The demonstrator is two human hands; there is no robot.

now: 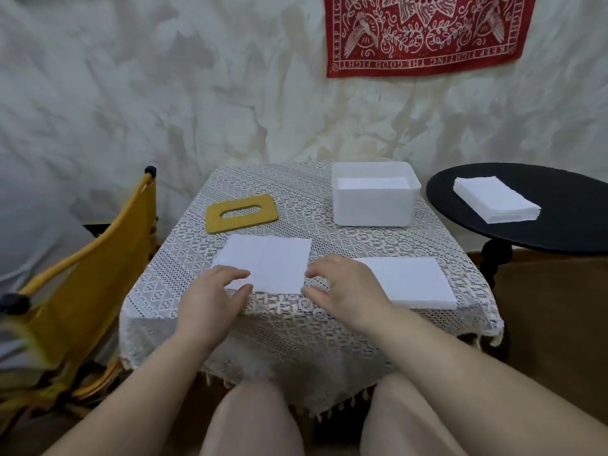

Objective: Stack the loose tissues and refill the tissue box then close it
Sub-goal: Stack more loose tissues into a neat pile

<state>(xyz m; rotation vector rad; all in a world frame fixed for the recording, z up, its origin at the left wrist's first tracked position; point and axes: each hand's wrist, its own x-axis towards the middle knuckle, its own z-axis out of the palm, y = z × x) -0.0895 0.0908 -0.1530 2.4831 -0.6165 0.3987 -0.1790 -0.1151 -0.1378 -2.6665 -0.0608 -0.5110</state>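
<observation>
Your left hand (214,291) rests on the near left corner of the single tissue (268,266) lying flat at the middle of the table (296,324); its fingers are loosely bent over the sheet's edge, and you cannot tell whether they pinch it or only touch it. Your right hand (342,284) sits at the sheet's near right corner, fingers curled toward the edge and just touching it or just short of it; that too is unclear. The hands are apart, one at each near corner.

At 3 o'clock from the sheet, partly under your right wrist, lies a flat stack (414,284) of tissues on the lace cloth. At 1 o'clock stands the box (373,205), white and translucent, open on top, with some tissues already lying inside. At 11 o'clock the lid (241,212), yellow with an oval slot, lies flat on the cloth, well apart from the box.

Farther out at 2 o'clock, a black round side table (559,232) carries a thicker pile (496,199) of tissues. At 9 o'clock a yellow folding chair (98,274) leans close to the table's left edge. A red bandana (427,34) hangs on the wall at 12 o'clock. Nothing lies between the sheet and the box.
</observation>
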